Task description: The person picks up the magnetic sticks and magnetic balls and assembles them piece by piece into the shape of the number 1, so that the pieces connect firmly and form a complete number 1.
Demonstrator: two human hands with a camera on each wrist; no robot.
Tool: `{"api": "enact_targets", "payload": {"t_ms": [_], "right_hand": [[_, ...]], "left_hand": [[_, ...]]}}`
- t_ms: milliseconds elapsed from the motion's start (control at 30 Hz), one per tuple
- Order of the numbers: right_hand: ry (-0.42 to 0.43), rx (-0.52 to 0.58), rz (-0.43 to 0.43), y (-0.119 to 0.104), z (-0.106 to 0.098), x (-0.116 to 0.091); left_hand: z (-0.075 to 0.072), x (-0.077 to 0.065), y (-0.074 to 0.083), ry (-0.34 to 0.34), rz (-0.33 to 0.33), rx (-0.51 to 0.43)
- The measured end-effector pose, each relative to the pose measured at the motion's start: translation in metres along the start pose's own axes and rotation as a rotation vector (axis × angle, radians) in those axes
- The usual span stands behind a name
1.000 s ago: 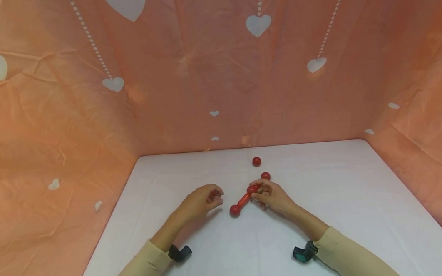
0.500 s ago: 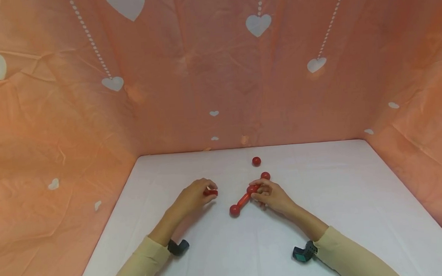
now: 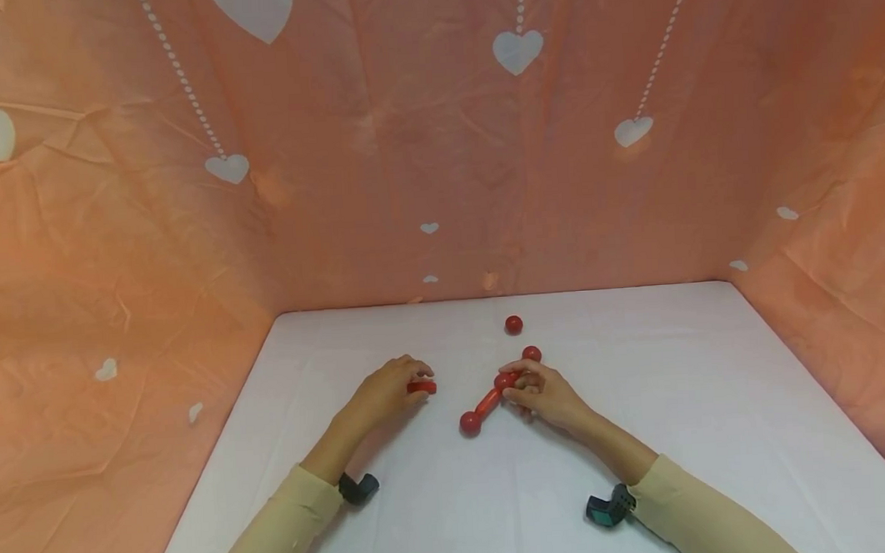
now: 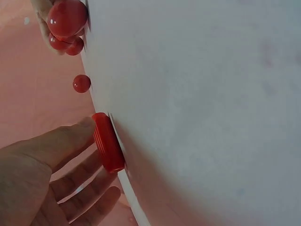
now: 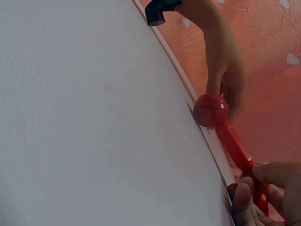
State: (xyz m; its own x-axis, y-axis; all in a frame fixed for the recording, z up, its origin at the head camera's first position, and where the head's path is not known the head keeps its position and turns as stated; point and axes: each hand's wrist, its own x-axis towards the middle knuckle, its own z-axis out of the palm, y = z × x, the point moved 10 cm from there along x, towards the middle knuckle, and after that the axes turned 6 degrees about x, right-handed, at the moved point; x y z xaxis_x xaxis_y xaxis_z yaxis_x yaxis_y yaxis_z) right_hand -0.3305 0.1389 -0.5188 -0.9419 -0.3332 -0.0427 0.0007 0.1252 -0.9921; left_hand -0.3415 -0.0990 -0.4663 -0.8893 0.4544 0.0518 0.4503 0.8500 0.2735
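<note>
A short red rod [image 3: 422, 387] lies between the thumb and fingers of my left hand [image 3: 384, 390]. In the left wrist view that rod [image 4: 109, 141] is low against the tabletop, the thumb tip at its upper end and the other fingers behind. My right hand [image 3: 554, 396] pinches the middle ball [image 3: 502, 380] of a red ball-and-rod toy piece. A ribbed rod [image 5: 235, 146] joins it to a larger-looking near ball [image 5: 210, 111] with a seam. Beyond the fingers, another red ball [image 3: 532, 353] ends the line; the part before it is mostly covered by my hand.
One loose red ball [image 3: 514, 324] sits farther back on the white table [image 3: 641, 341]. An orange cloth [image 3: 436, 160] with white hearts hangs behind the table and along both sides. Dark wrist cameras, such as the right one [image 3: 608, 506], stick out inward near the sleeves.
My left hand has drawn back a little to the left, and the red rod, hidden a second ago, now shows between its thumb and fingers. The right hand has stayed in place.
</note>
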Motion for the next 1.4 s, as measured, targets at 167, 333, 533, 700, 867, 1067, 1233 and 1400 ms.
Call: {"api": "enact_targets", "payload": {"t_ms": [167, 333, 533, 700, 867, 1067, 1233, 1400], "right_hand": [[-0.005, 0.002, 0.000, 0.0018, 0.0009, 0.0004], [-0.003, 0.005, 0.007, 0.0017, 0.0008, -0.0002], [0.001, 0.010, 0.008, 0.0011, 0.0004, -0.0008], [0.000, 0.016, 0.011, 0.0021, 0.0002, -0.0004], [-0.005, 0.018, 0.001, 0.0011, 0.0002, -0.0002], [0.002, 0.021, -0.014, -0.0021, -0.0004, -0.0014], [0.013, 0.006, -0.020, -0.0030, -0.0014, -0.0016], [0.017, -0.012, -0.038, -0.0047, -0.0027, -0.0013]], "left_hand": [[0.0034, 0.0002, -0.0007, -0.017, 0.009, 0.002], [0.0045, 0.0004, 0.0013, -0.021, 0.018, 0.048], [0.0049, 0.0006, 0.0019, -0.024, 0.017, 0.086], [0.0066, 0.0025, 0.0013, -0.027, 0.012, 0.087], [0.0076, 0.0041, 0.0018, -0.027, 0.004, 0.080], [0.0069, 0.0033, 0.0021, -0.030, -0.016, 0.072], [0.0062, 0.0010, 0.0039, -0.026, -0.021, 0.070], [0.0074, -0.0024, 0.0054, -0.039, -0.044, 0.017]]}}
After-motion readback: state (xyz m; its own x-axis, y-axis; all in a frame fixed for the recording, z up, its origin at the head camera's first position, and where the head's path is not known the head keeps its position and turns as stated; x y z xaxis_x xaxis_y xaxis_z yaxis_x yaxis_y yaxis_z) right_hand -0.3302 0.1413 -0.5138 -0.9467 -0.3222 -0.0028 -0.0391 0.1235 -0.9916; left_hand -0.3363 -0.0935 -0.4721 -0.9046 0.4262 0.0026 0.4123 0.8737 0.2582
